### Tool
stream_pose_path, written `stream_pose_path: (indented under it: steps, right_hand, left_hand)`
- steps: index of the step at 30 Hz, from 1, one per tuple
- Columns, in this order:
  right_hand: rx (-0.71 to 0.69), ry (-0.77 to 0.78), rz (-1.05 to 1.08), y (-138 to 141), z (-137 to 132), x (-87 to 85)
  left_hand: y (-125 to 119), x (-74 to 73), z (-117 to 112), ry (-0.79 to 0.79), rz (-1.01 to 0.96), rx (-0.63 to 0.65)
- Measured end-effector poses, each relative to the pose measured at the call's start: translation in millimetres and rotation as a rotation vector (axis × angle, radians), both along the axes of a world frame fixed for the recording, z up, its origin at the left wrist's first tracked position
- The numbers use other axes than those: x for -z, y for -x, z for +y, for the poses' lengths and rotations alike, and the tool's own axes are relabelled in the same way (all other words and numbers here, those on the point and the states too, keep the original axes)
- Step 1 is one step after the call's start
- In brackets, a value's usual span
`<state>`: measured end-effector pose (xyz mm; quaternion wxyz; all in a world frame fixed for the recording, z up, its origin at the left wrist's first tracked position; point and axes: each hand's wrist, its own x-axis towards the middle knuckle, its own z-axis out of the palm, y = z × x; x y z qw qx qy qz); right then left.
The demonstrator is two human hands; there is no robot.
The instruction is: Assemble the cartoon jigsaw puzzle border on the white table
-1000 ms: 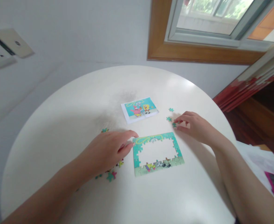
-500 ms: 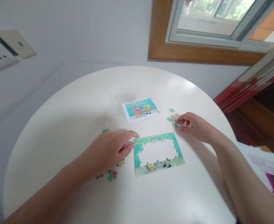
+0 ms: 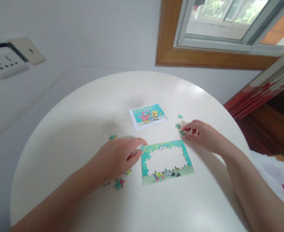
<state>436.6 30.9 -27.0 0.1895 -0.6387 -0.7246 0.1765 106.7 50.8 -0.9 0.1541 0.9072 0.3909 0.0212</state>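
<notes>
A jigsaw frame (image 3: 167, 161), only its teal and green border joined, lies flat near the middle of the round white table (image 3: 84, 109). My left hand (image 3: 118, 156) rests palm down against the frame's left edge, fingers stretched out, over several loose pieces (image 3: 119, 183). My right hand (image 3: 201, 135) sits just past the frame's upper right corner, fingertips pinched on a small teal piece (image 3: 182, 132). Two more teal pieces (image 3: 178, 126) lie beside it. A reference picture card (image 3: 148, 116) lies beyond the frame.
A wall with a socket panel (image 3: 8, 61) stands behind the table on the left. A wood-framed window (image 3: 204, 54) is at the back right. A red-trimmed curtain (image 3: 260, 93) hangs beside the table's right edge. A loose piece (image 3: 112, 137) lies left of my left hand.
The view has shifted slightly, so everything sits a little lower and to the right. My right hand's fingers have curled tighter onto the teal piece. My left hand has stayed by the frame.
</notes>
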Motion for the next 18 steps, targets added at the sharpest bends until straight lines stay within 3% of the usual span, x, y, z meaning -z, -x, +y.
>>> stream_pose_path:
  steps: [18]
  right_hand:
    - [0.099,0.094,0.024,6.1,1.2,-3.9]
  left_hand:
    - [0.6,3.1,1.5,0.008,-0.024,0.024]
